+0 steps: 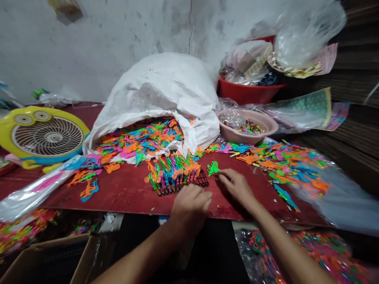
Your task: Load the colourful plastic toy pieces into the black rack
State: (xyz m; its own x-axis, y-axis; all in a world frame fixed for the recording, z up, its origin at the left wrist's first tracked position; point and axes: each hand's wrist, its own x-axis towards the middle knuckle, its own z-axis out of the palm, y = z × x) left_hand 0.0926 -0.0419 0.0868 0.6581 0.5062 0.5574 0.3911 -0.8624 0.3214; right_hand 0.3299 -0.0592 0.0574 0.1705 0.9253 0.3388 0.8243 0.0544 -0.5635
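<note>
My left hand (191, 207) is curled closed at the front of a black grid rack (203, 179); whatever its fingers hold is hidden. Several bright plastic toy pieces (173, 169) stand upright in rows in that rack, with round orange ends along the near side. Just to the right, my right hand (235, 186) has its fingers pinched together at the edge of a small green plastic toy piece (212, 168).
A white sack (166, 85) spills colourful plastic pieces (145, 136) behind the rack. More pieces (284, 159) are heaped at right. A yellow fan (49, 136) stands left, a pink basin (248, 126) and red tub (248, 90) back right. The red tabletop (118, 189) ends near my body.
</note>
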